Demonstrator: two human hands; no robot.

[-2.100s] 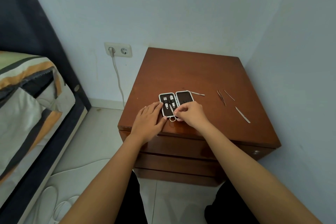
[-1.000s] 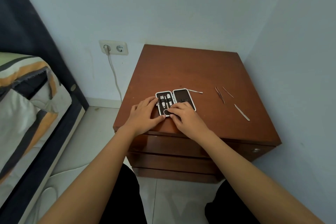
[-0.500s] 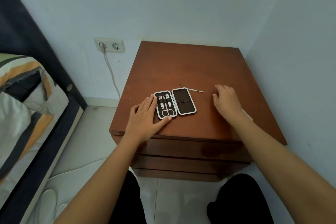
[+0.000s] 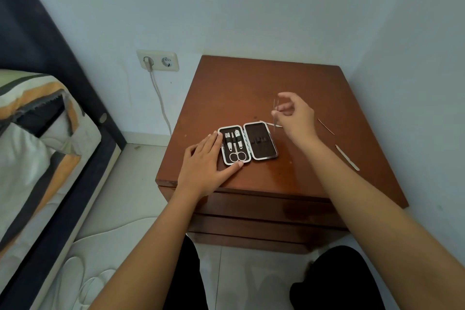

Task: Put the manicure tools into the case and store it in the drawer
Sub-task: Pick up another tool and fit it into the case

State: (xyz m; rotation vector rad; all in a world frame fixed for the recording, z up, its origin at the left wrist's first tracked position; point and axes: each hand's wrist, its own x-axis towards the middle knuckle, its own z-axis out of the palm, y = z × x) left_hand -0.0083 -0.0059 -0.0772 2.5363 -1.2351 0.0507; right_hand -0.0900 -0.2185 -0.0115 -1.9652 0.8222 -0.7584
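The manicure case (image 4: 261,142) lies open on the brown nightstand (image 4: 251,83). Its left half holds scissors (image 4: 237,156) and two small clippers; its right half holds no tools. My left hand (image 4: 205,167) rests flat on the case's left edge. My right hand (image 4: 295,114) hovers above the case's far right corner, pinching thin metal tweezers (image 4: 274,108). A thin metal tool (image 4: 273,124) lies just behind the case, a slim pick (image 4: 326,126) lies to the right, and a nail file (image 4: 347,158) sits nearer the right edge.
The nightstand stands in a corner, walls behind and to its right, with closed drawers (image 4: 264,211) in front. A bed (image 4: 37,146) is at left. A wall socket (image 4: 158,60) with a plugged cable sits behind left. My knees are below.
My right hand left the case, reached right to the loose tools, and has come back up and left holding the tweezers. My left hand stayed on the case.
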